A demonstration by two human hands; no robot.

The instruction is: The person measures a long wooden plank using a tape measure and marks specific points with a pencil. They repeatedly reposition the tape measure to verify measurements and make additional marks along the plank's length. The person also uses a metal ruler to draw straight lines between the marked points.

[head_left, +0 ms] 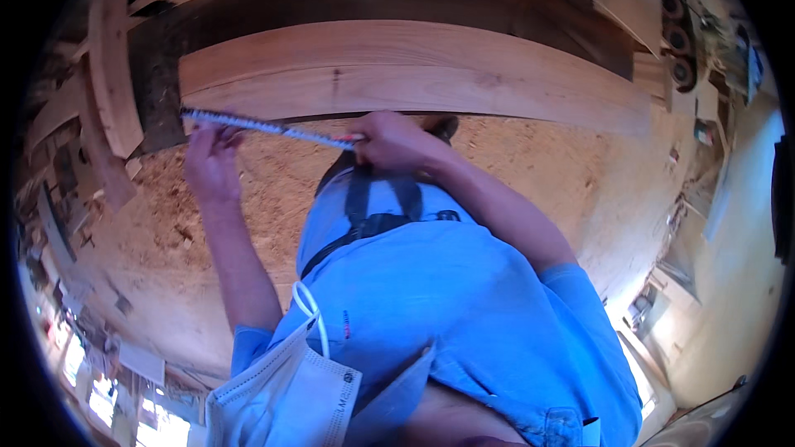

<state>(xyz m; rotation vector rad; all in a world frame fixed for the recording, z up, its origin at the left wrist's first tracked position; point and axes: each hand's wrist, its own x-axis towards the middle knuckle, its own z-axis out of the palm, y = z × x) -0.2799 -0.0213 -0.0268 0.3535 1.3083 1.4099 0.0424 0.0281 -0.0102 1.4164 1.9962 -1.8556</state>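
Observation:
A tape measure blade point(273, 127) stretches between my hands along the near edge of a wide wooden plank point(397, 74). Its far-left end lies at the plank's left corner. My left hand point(214, 157) is closed with its fingertips on the blade close to that end. At the other end, my right hand point(393, 139) grips the tape measure, and a bit of red shows by its fingers; the case itself is mostly hidden. A short dark mark crosses the plank's face near its middle.
Upright boards point(112, 58) stand left of the plank. More timber point(625, 0) leans at the back right, beside a row of dark round objects point(675, 37). Sawdust and chips cover the floor point(530, 157). A face mask point(281, 389) hangs at my chest.

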